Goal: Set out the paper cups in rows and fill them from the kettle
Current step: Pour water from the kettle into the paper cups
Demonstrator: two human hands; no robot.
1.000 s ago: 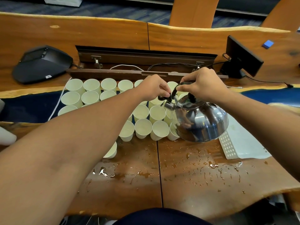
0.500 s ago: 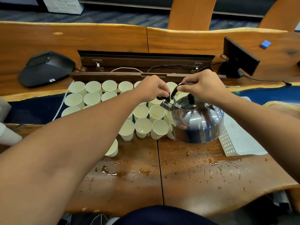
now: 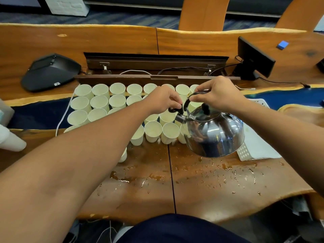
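Several white paper cups (image 3: 100, 102) stand in rows across the middle of the wooden table (image 3: 219, 186). A shiny steel kettle (image 3: 215, 135) hangs above the table at the right end of the rows, its spout pointing left over the cups. My right hand (image 3: 217, 95) grips the kettle's black handle from above. My left hand (image 3: 164, 100) pinches the black spout cap (image 3: 176, 109) at the spout's tip. My left forearm hides part of the cup rows, and one cup (image 3: 123, 156) peeks out from under it.
Water is spilled over the near tabletop. A white perforated tray (image 3: 254, 148) lies right of the kettle. A black conference phone (image 3: 50, 71) sits at the back left, a small black monitor (image 3: 254, 58) at the back right, an open cable trough (image 3: 154, 69) behind the cups.
The kettle has dropped slightly and swung a little right, its body leaning more upright. Both hands stayed on the handle and spout cap.
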